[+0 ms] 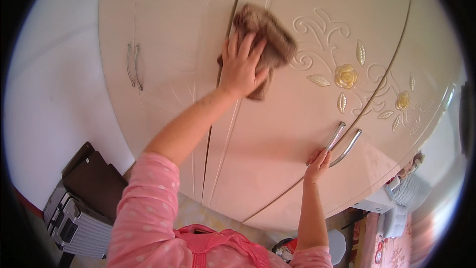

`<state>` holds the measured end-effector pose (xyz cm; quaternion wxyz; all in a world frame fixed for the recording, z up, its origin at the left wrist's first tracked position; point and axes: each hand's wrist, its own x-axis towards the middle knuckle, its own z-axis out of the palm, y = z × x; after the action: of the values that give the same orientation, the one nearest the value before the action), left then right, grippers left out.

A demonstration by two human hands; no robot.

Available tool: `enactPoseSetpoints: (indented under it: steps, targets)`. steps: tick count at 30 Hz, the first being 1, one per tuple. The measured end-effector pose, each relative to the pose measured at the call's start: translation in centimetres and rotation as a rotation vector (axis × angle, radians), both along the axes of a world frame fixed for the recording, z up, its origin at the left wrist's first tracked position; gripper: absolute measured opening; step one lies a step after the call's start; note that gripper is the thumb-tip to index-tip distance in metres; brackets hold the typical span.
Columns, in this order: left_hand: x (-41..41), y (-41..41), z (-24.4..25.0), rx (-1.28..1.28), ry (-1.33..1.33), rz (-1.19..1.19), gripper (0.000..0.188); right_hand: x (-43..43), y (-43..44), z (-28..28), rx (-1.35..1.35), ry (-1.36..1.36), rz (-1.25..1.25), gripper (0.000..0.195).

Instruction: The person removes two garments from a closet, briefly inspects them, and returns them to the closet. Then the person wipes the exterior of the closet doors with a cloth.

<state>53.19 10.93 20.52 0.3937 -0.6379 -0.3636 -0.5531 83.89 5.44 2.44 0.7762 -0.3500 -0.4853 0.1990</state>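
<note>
My left hand (240, 67) presses a brown cloth (277, 44) flat against a cream wardrobe door (275, 130), its fingers spread over the fabric. The cloth is bunched and partly blurred. It lies beside the dark seam at the door's left edge. Lower down on the right, my right hand (317, 165) grips a curved metal door handle (336, 136). A matching handle (347, 149) sits just across the seam, on the neighbouring door. Between the two hands and to the right, raised scrollwork surrounds a yellow moulded rose (346, 76) with pale leaves.
Two slim handles (134, 67) mark the doors farther left. A ribbed silver suitcase (83, 227) and dark brown panels (96, 182) stand by the white wall (55, 93). At lower right are a white cabinet (373, 201) and a pink floral cover (396, 247).
</note>
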Motion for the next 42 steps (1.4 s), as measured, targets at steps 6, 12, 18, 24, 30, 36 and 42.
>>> enactPoseSetpoints:
  steps: [6, 12, 18, 24, 30, 36, 42]
  targets:
    - [0.3, 2.1, 15.0, 0.255, 0.047, 0.1, 0.061, 0.2, -0.3, 0.2, -0.024, -0.016, -0.048, 0.026]
    - [3.5, 1.4, 27.4, 0.16, -0.153, 0.178, 0.064, 0.4, 0.0, 0.0, -0.016, -0.02, -0.075, 0.026]
    - [10.6, -0.2, 32.1, 0.088, -0.371, 0.138, 0.064, 0.7, 0.3, -0.7, -0.078, -0.072, -0.118, 0.023]
    - [23.5, -1.4, 29.6, 0.261, -0.055, -0.083, 0.055, 1.2, -0.3, -0.5, -0.094, -0.137, -0.148, 0.023]
    - [34.6, -2.2, 25.3, 0.383, 0.003, -0.219, 0.042, 1.2, -0.3, -0.2, -0.052, -0.149, -0.137, 0.026]
    - [32.9, -1.7, 23.7, 0.445, 0.314, -0.206, 0.043, 1.1, 0.3, -0.9, -0.051, -0.166, -0.157, 0.026]
    - [24.0, -0.3, 27.1, 0.411, 0.138, -0.167, 0.041, 1.0, -0.2, -0.4, -0.11, -0.128, -0.091, 0.025]
